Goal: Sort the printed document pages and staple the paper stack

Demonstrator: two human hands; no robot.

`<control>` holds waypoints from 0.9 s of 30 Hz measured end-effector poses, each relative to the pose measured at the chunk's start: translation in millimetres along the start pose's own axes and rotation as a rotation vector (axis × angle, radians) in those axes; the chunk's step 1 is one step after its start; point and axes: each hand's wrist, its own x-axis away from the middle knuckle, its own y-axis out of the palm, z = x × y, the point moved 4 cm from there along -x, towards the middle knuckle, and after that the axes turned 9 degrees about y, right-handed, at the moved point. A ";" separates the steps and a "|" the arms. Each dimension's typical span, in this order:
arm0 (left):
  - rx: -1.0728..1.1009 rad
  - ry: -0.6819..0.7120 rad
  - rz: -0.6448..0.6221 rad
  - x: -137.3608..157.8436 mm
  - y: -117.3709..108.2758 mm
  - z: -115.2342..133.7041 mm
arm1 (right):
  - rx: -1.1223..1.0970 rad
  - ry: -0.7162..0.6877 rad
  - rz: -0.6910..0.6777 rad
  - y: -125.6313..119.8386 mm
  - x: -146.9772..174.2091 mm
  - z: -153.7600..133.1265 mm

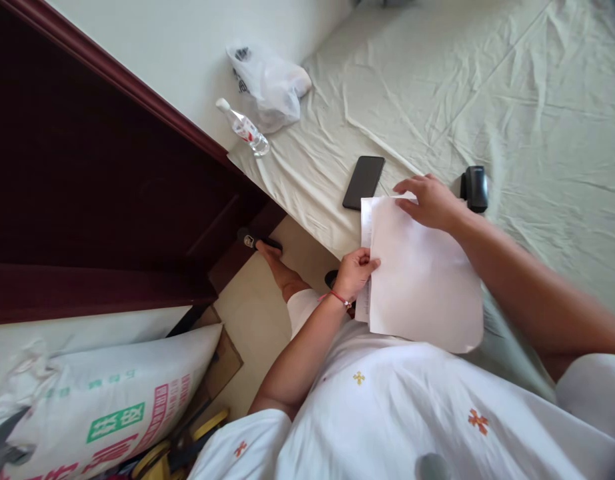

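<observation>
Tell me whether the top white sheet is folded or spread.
Spread: the top white sheet shows one broad, blank face with no fold line visible, its left edge pinched by the left hand.

A plain white, rectangular sheet of paper (pixel 422 283) faces upward, slightly skewed, its surface gently bowed and its lower right corner looking rounded; beneath it, white paper with faint, unreadable print (pixel 366 223) shows as a narrow strip along the left side, the edges out of line; both are held together by the near edge of the wrinkled, pale green cloth (pixel 437 113).
</observation>
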 end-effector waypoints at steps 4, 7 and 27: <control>-0.006 -0.010 -0.011 -0.2 -2.3 -2.1 | -0.077 -0.039 -0.106 9.9 -19.2 14.5; -0.025 -0.010 -0.030 -1.1 -2.8 -2.5 | -0.081 -0.065 -0.115 8.7 -24.4 19.8; -0.174 0.050 -0.069 6.9 -2.1 1.5 | -0.098 -0.044 -0.236 21.6 -32.4 -4.4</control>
